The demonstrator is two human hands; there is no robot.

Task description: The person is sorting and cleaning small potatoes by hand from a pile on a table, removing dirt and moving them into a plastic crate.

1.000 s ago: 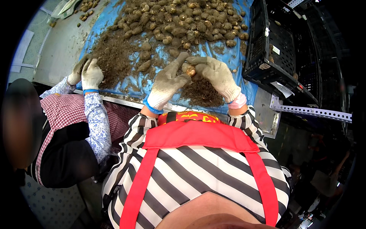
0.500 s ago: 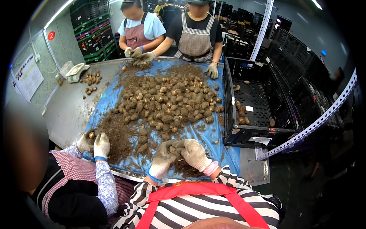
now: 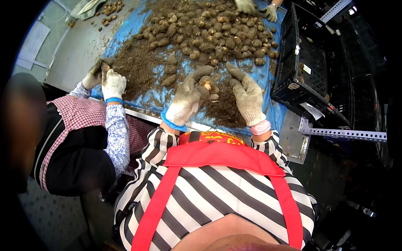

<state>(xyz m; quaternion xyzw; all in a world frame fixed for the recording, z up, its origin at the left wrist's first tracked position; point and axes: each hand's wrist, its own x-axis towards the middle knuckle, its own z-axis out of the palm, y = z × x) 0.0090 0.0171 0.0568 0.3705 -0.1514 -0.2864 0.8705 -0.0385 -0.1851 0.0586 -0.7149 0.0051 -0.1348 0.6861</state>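
My left hand point(image 3: 188, 97), in a dirty white knit glove, holds a small brown taro point(image 3: 208, 85) with a pale patch between thumb and fingers. To its right, my gloved right hand point(image 3: 248, 95) is open, fingers apart and nothing in it. Dark soil and root fibres point(image 3: 226, 109) lie heaped beneath and between my hands. Beyond them spreads a large pile of soil-covered taros point(image 3: 213, 37) on a blue plastic sheet point(image 3: 274, 109). A few single taros point(image 3: 169, 80) lie on the sheet nearer my left hand.
At my left a co-worker's gloved hands point(image 3: 104, 81) hold something over the soil. Other gloved hands point(image 3: 270, 14) reach in at the far edge. A black slatted crate point(image 3: 289, 62) stands right of the pile, beside a perforated metal rail point(image 3: 347, 133). Loose taros point(image 3: 109, 19) lie far left.
My hands, previously together around something, have come apart; the right has moved right and opened. The view has tilted downward. A far co-worker's hand has moved over the pile.
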